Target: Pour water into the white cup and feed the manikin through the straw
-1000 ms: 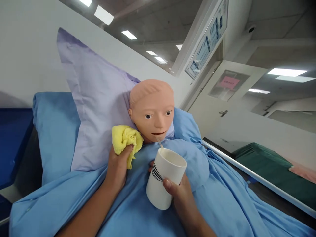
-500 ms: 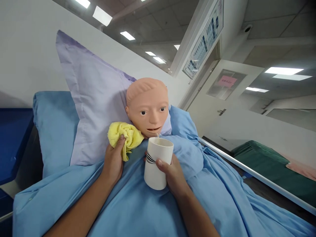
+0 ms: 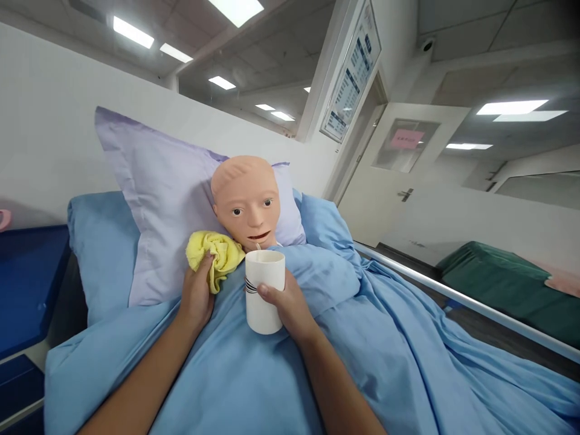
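A patient manikin (image 3: pixel 247 196) lies propped on a lilac pillow (image 3: pixel 163 211), its mouth slightly parted. My left hand (image 3: pixel 198 296) is closed on a crumpled yellow towel (image 3: pixel 217 257), held beside the manikin's chin and neck. In my right hand (image 3: pixel 290 305) is a white cup (image 3: pixel 265 317) with black curved lines, held nearly upright just below the chin. The tip of a thin straw (image 3: pixel 258 246) shows above the cup's far rim, close under the mouth. What is inside the cup is hidden.
Blue bedding (image 3: pixel 362 350) covers the manikin's body, and a pale bed rail (image 3: pixel 453 296) runs along the right. At the left stands a blue bedside cabinet (image 3: pixel 27 284) with a pink object at its back. Beyond the rail lies a dark green cover (image 3: pixel 502 284).
The camera view has shifted, so the manikin and both hands appear further left. The cup looks slightly more upright; both hands keep their holds.
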{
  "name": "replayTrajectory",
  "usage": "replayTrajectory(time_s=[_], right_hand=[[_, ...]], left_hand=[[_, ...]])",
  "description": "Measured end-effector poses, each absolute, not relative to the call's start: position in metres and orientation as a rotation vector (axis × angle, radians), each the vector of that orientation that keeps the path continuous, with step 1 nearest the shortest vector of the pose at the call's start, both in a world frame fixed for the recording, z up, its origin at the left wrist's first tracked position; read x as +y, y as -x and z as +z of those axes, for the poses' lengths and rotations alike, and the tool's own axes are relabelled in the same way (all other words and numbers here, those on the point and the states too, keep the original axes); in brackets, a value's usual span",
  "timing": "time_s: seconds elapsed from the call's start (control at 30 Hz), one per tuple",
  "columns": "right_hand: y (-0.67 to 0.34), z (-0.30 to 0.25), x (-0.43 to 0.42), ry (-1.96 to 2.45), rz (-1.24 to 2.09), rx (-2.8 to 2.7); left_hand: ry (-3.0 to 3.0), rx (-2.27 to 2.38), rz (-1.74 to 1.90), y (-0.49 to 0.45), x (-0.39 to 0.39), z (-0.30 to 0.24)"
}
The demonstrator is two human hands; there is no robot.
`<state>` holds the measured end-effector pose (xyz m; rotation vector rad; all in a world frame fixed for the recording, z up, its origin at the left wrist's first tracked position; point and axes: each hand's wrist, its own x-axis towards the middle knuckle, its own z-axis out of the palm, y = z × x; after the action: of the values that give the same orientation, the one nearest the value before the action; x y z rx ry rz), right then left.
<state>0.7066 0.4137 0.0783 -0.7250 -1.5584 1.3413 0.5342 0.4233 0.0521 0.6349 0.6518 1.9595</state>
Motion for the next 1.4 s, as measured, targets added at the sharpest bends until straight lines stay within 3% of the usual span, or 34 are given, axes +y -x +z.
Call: replayTrajectory(time_s=[1.4], right_hand=[[-0.699,0.064,0.406,0.769,1.314,-1.329]], left_hand=[[-0.682,0.680,1.901,-0.531,0.420,0.048]])
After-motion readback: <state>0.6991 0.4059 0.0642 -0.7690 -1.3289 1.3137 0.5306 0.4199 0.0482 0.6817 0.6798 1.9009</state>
